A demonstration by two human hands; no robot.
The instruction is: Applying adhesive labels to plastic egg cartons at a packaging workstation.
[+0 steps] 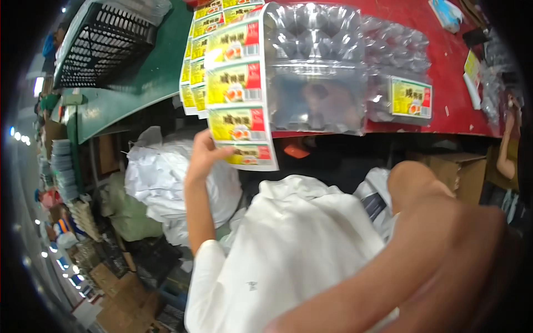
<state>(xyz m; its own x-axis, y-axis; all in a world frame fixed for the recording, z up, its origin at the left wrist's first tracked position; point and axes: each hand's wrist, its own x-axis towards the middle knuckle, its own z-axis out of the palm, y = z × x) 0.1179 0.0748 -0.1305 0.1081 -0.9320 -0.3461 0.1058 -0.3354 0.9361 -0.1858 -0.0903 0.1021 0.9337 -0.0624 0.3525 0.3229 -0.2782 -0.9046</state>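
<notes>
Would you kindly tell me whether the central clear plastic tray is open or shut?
The tray is open: its cupped half and flat half lie spread on the red table.

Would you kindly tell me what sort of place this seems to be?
It looks like a packing workshop: the left hand holds a strip of labels, clear plastic trays lie on a red table, and cardboard boxes stand nearby.

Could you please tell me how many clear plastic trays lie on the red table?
2 distinct: a clear tray right of the label sheet, a labelled tray farther right. More may be stacked beneath; far-right plastic is unclear.
</notes>
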